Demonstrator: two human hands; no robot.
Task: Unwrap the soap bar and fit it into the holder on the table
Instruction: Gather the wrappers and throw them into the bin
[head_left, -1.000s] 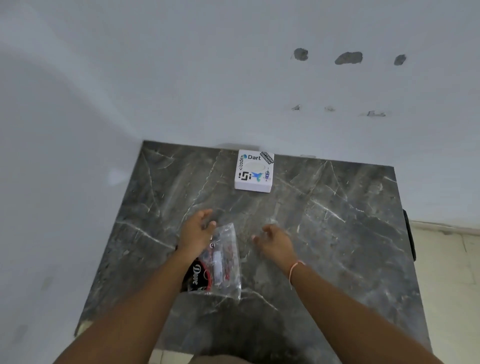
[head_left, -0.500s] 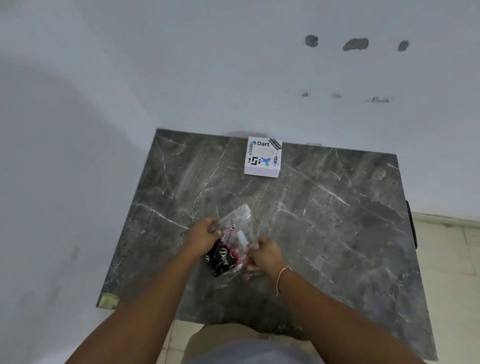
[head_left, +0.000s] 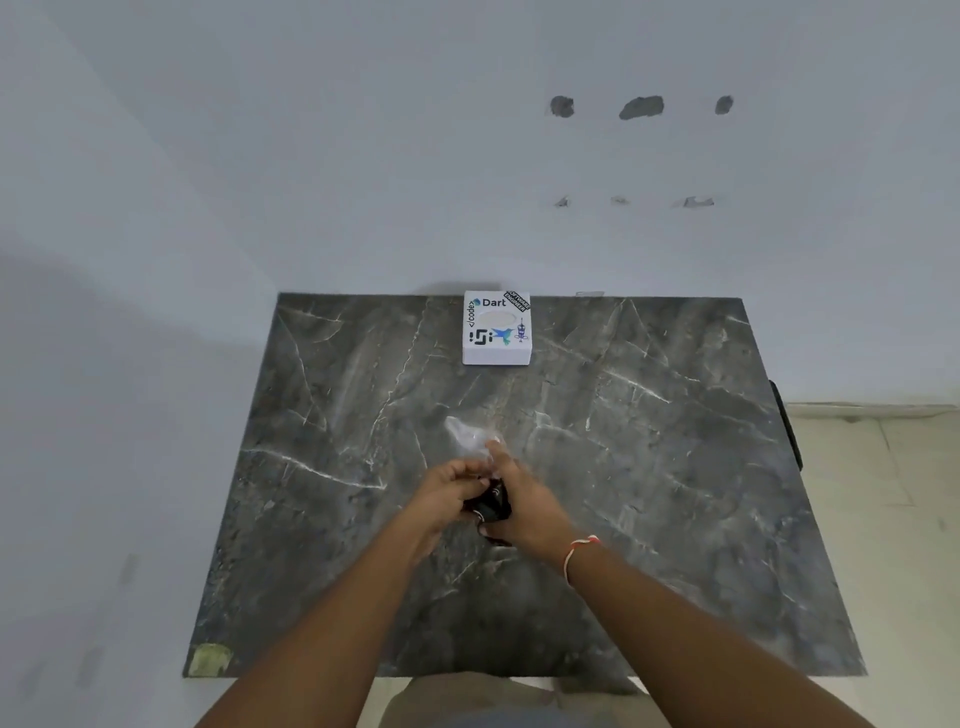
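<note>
I see both hands brought together over the middle of the table (head_left: 649, 467), a dark marble-patterned slab set against a pale wall (head_left: 363, 156).

The left hand (head_left: 441, 493) has its fingers curled inward and closed on the soap (head_left: 491, 506), a small dark packet. The right hand (head_left: 524, 501) is closed on the same packet from the opposite side, its thumb and fingers pressed against the wrapping. The soap sits squarely between the two palms, mostly covered by them; only a dark patch with light lettering shows in the gap, and the lettering is too blurred for me to read.

A clear bag (head_left: 470, 434) rises from the top of the grip and trails away from me. Its lower end disappears between the fingers of both hands; I cannot tell which hand pinches it. The bag is motion-blurred.

Whether the packet touches the table I cannot tell.

The holder (head_left: 496, 327), a white square box with stickers on its top face, stands at the far edge of the table just beside the wall, well apart from the hands.

A red-and-white band (head_left: 579, 553) circles the right wrist.

A yellowish patch (head_left: 208, 659) marks the near left corner of the table.
</note>
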